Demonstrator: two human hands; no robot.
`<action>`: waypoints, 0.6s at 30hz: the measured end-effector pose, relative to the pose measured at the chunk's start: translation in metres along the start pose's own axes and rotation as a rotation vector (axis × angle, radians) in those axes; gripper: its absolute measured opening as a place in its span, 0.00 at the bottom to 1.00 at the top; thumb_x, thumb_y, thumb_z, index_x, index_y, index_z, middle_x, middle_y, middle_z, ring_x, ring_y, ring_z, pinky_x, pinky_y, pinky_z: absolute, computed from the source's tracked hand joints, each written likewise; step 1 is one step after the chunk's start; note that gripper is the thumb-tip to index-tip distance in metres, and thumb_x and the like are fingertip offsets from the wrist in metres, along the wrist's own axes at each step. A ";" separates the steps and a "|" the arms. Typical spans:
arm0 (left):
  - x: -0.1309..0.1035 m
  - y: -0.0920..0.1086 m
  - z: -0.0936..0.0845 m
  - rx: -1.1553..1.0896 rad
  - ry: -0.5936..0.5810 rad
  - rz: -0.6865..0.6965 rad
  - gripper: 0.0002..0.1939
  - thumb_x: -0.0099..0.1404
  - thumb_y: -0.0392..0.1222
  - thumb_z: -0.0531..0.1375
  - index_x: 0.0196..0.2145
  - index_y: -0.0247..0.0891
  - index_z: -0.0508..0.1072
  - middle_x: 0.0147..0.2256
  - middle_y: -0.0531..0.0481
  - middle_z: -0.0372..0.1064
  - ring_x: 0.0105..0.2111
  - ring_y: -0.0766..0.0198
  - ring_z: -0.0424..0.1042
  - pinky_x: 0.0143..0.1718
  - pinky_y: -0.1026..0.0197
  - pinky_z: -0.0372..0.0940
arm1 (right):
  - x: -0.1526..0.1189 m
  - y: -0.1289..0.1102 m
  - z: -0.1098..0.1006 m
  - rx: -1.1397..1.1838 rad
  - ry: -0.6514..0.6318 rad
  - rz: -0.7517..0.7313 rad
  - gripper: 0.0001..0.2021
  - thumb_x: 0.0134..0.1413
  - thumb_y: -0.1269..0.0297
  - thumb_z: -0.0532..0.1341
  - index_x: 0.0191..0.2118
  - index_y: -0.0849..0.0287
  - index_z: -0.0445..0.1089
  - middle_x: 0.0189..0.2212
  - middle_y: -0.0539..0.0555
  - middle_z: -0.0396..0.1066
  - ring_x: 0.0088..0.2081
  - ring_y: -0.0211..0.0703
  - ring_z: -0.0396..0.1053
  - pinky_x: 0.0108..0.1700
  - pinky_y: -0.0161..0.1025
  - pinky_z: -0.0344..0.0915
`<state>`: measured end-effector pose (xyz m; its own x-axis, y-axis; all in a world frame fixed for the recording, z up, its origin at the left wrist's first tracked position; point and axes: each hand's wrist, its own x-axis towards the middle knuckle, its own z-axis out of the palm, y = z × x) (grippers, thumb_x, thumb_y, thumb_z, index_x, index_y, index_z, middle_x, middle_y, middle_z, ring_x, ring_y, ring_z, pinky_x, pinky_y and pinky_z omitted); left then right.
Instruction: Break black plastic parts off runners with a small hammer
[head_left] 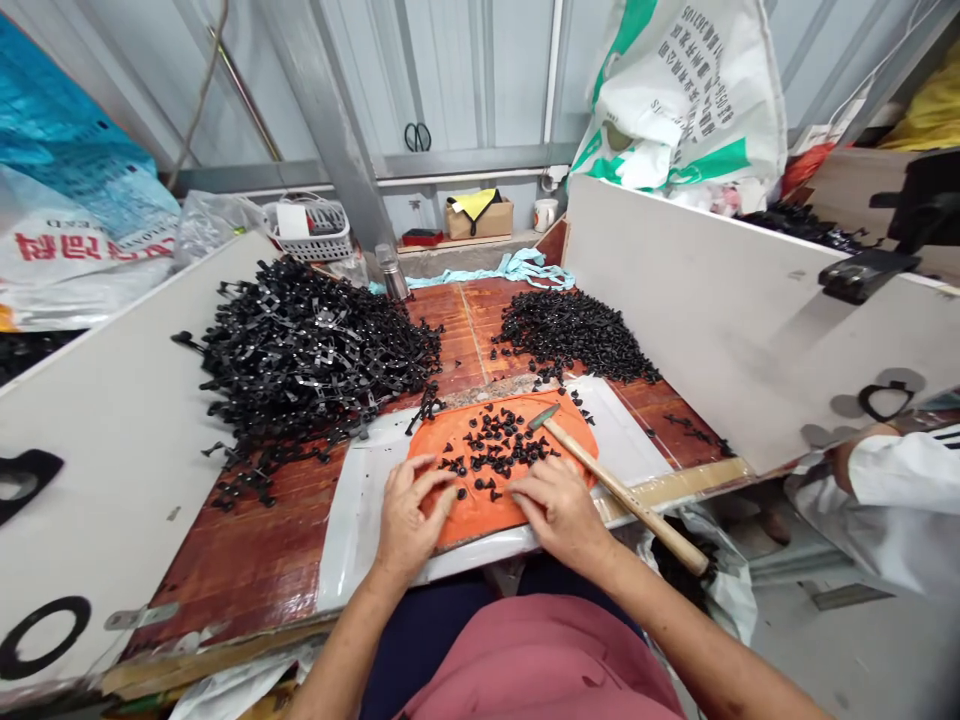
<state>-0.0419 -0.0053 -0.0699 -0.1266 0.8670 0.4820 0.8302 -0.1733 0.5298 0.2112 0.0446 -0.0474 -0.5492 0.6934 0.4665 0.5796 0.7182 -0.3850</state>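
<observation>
My left hand rests at the left front of an orange pad, its thumb and fingers apart near a small black part. At the pad's right front is my right hand, fingers bent and close together beside several small black parts; whether it holds one is too small to tell. A hammer with a wooden handle lies to the right of that hand, its head on the pad. The pad lies on a white sheet.
A large heap of black parts lies at the left, a smaller heap at the back right. White boards wall both sides. A metal flask, a basket and a mug stand behind. Part of another person shows at right.
</observation>
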 end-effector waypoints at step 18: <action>0.078 0.002 -0.005 0.179 -0.506 -0.023 0.12 0.68 0.43 0.57 0.29 0.41 0.78 0.32 0.48 0.71 0.40 0.56 0.69 0.42 0.55 0.56 | 0.024 -0.021 0.024 -0.040 -0.123 -0.293 0.10 0.69 0.71 0.57 0.44 0.56 0.76 0.32 0.52 0.73 0.37 0.45 0.60 0.42 0.45 0.53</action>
<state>-0.0525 0.0595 -0.0275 0.0953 0.9941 0.0518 0.9156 -0.1080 0.3874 0.1712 0.0473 -0.0467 -0.7633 0.4614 0.4521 0.4083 0.8869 -0.2158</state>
